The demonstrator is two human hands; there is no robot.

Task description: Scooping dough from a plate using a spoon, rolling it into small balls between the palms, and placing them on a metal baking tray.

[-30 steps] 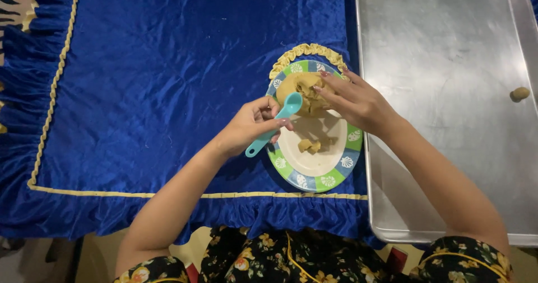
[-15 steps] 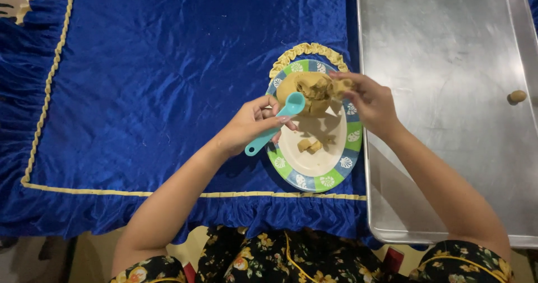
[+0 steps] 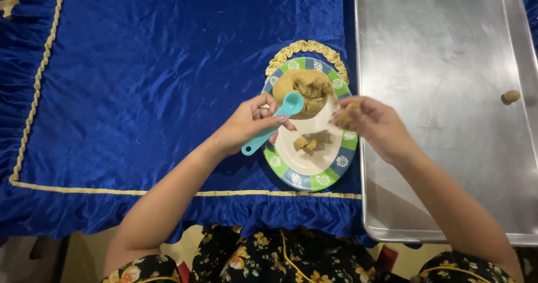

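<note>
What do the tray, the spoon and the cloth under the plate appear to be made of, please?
Tray: bare metal, likely aluminium, with a dull grey brushed sheen. Spoon: probably plastic, uniformly matte turquoise. Cloth: blue velvet or satin, with soft shiny folds and gold trim.

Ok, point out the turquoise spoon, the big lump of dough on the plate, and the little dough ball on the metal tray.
turquoise spoon [image 3: 291, 103], head view, on its bowl.
big lump of dough [image 3: 305, 87], head view, on its top.
little dough ball [image 3: 510, 97], head view, on its middle.
</note>
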